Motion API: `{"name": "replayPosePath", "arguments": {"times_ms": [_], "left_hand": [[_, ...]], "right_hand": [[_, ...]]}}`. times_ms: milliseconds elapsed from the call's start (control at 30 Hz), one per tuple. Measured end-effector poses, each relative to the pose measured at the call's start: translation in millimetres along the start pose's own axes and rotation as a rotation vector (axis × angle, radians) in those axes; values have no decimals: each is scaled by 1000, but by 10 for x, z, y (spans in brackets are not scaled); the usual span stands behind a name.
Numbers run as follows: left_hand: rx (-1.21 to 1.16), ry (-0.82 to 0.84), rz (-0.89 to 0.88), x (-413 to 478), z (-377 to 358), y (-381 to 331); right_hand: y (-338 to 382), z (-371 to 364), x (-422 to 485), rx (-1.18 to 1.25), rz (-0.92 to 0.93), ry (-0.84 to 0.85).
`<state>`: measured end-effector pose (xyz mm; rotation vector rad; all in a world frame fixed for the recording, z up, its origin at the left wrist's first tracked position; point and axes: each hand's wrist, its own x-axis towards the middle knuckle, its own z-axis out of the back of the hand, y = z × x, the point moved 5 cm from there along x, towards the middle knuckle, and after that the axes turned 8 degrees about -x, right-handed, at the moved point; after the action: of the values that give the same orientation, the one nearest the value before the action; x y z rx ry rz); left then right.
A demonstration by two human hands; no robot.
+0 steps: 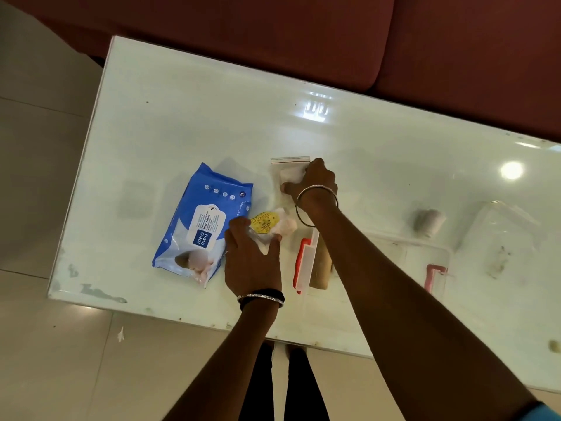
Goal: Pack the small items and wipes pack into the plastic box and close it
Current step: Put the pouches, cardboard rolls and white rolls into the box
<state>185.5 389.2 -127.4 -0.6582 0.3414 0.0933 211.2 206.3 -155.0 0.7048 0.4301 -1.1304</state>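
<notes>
Nearest us, the left hand (252, 262) lies low of centre, its fingers pinching a yellow-labelled packet (268, 223). Right of it sit one red-and-white item (305, 264) and the clear plastic box (425, 262), seemingly unpacked. One blue wipes pack (202, 226) lies left on the bench (182, 117). Farther up, the right hand (315, 180) grips a zip bag (288, 171). We judge packing barely begun.

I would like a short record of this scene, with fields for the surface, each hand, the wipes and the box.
surface: glossy white table
left hand: on a small packet with yellow label
right hand: on a clear zip bag
wipes pack: blue, flat on the table, left of both hands
plastic box: clear, open, with red clips
lid: clear, lying right of the box
</notes>
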Motion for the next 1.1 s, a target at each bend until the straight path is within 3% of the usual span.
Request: {"name": "replayPosePath", "arguments": {"times_ms": [167, 333, 433, 567, 667, 767, 867, 1000, 1100], "left_hand": [[345, 88, -342, 56, -91, -176], [425, 154, -390, 191, -158, -172], [417, 196, -411, 234, -197, -193], [401, 243, -446, 279, -211, -254], [141, 293, -329, 277, -129, -317], [-194, 240, -109, 212, 48, -332], [-399, 243, -19, 92, 194, -342], [-533, 391, 20, -200, 265, -372], [-503, 456, -16, -444, 262, -438]], "right_hand": [[-56, 186, -4, 75, 87, -71], [-418, 736, -383, 422, 111, -239], [-866, 947, -743, 723, 58, -208], [-1529, 1042, -1164, 874, -13, -126], [-1975, 974, -1325, 815, -169, -136], [-2327, 771, -1327, 694, -286, -130], [-2450, 568, -1194, 571, -364, -153], [-2324, 366, -981, 443, -359, -165], [-2233, 282, -856, 390, -326, -119]]}}
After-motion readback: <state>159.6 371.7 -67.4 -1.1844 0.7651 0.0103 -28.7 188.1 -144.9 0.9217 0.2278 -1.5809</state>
